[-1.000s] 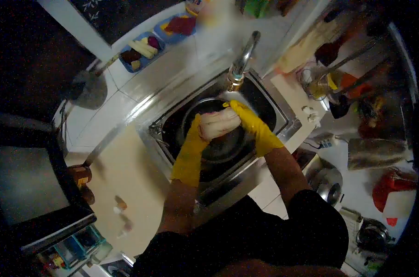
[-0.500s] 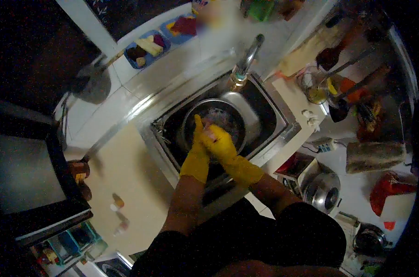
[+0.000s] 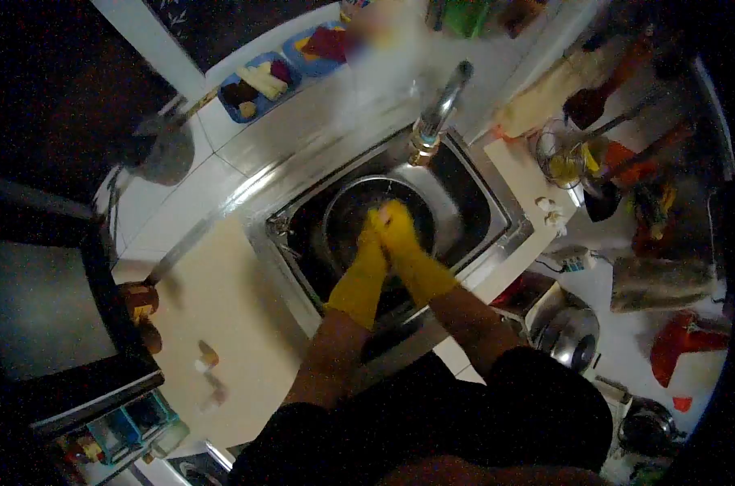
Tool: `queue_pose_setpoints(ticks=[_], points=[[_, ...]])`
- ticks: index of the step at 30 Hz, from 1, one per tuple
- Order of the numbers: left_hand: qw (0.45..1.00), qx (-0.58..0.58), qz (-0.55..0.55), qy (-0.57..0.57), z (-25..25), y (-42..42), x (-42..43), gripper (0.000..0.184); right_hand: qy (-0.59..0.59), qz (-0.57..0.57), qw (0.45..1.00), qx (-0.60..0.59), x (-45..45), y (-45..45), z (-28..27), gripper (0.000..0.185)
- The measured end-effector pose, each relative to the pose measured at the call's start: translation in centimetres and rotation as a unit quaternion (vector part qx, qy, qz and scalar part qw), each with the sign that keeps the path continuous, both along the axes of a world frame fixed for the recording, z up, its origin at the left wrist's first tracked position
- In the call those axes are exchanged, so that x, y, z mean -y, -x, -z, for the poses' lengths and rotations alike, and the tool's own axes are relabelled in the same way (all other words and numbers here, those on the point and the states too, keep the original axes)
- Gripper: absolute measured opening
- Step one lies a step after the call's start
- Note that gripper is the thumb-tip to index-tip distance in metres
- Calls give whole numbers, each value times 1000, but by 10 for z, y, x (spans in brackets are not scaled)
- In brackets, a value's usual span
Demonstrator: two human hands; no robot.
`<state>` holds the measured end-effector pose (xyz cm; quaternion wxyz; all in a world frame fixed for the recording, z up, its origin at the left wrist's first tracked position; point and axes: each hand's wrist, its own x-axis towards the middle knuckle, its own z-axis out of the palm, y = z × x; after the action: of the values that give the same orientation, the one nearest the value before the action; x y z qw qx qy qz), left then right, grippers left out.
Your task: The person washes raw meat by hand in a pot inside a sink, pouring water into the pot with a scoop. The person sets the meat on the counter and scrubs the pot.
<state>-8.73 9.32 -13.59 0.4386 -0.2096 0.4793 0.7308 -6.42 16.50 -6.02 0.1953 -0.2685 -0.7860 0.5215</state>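
Note:
Both of my hands wear yellow rubber gloves and meet over a round dark basin (image 3: 335, 212) in the sink (image 3: 465, 206). My left hand (image 3: 369, 243) presses against my right hand (image 3: 400, 231), with fingers closed. A small pale pinkish bit of the meat (image 3: 386, 217) shows between them; most of it is hidden by the gloves. The faucet (image 3: 442, 101) stands just behind the basin.
Blue trays of food (image 3: 260, 87) line the back ledge. A beige counter (image 3: 222, 308) lies left of the sink, with a dark-framed appliance (image 3: 47, 308) beyond. Utensils, a wire holder (image 3: 562, 154) and a metal pot (image 3: 568, 340) are at the right.
The pale meat slab, held up between spread hands a second ago, is now mostly covered. My hands came together and then moved slightly right and away over the basin.

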Motion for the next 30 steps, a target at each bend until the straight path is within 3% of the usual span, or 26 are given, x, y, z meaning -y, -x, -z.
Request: queue_pose_setpoints(ticks=[1, 2, 3, 5, 6, 7, 9, 10, 11, 13, 15, 17, 18, 21, 24, 26, 27, 29, 30], points=[[999, 21, -9, -35, -1, 2, 8, 56, -171, -65, 975, -124, 10, -14, 8, 43], [998, 35, -14, -52, -2, 0, 12, 55, -142, -107, 981, 79, 32, -20, 5, 47], [998, 35, -14, -53, -2, 0, 12, 55, -141, -109, 981, 80, 24, -15, 2, 47], [999, -9, 11, 47, 5, -13, 4, 54, 14, -19, 979, 202, 7, -11, -1, 46], [997, -27, 19, 75, 4, -14, 2, 54, 92, 40, 978, 183, -15, -5, -5, 47], [995, -38, 24, 91, 7, -13, -2, 54, 90, 39, 980, 173, -15, 2, -2, 47], [998, -15, 9, 54, 9, -7, 2, 53, -87, -27, 995, -34, 0, -17, 14, 44], [1000, 4, -2, 14, 8, -3, 5, 53, -214, 5, 970, -113, 19, -24, 11, 42], [1000, 19, -9, -15, 5, 0, 6, 53, -216, 2, 970, -112, 16, -23, 28, 42], [1000, 6, 0, 8, 5, -1, 2, 52, -160, -47, 985, 44, 21, -27, 59, 39], [991, -51, 34, 115, 13, -8, -10, 52, -97, -21, 992, 82, 10, -21, 32, 37], [991, -57, 36, 112, 15, -5, -11, 51, 16, 38, 987, 153, -14, -7, -2, 36], [996, -40, 27, 76, 17, -2, -6, 51, -112, -3, 994, 16, 3, -18, 10, 32], [997, 23, 8, -67, 0, 8, 7, 50, -174, -20, 984, -21, 8, -15, 60, 35], [994, 50, 15, -92, -29, -3, -1, 49, -69, 10, 988, 135, -29, 6, 20, 36], [987, 73, 24, -139, -49, 0, 5, 49, -12, -2, 984, 176, -69, 25, 67, 32], [987, 82, 23, -137, -41, -2, 15, 49, -9, -2, 983, 184, -71, 10, 48, 32], [954, -32, 126, -271, -20, 10, 29, 41, 227, -211, 946, 91, -88, -2, -31, 36], [918, -111, 153, -349, -14, 12, 35, 37, 334, -319, 883, 79, -101, -6, -58, 42]])
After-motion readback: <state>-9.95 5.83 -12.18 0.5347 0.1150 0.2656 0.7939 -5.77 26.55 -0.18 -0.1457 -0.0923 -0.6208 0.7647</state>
